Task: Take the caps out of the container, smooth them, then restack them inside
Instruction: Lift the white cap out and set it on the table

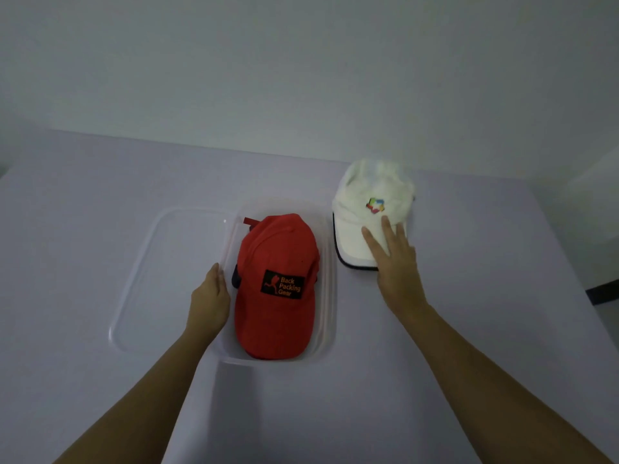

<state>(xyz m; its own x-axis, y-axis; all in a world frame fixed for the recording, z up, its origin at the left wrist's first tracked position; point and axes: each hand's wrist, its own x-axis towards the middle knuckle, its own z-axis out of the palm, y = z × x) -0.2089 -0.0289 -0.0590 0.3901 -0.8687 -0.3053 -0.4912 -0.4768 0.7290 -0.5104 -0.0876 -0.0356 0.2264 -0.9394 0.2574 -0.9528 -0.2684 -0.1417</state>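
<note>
Smoothing step: your right hand (397,262), fingers (372,242) flat, presses the white cap (371,202) brim. Left hand (209,301) grips the clear container (330,296) wall at 9 o'clock. Next, lift the red cap (276,289).

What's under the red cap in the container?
A dark navy edge pokes out beneath the red cap on its left side, inside the clear container, likely another cap. The red cap covers the rest, so how many lie below cannot be told.
</note>
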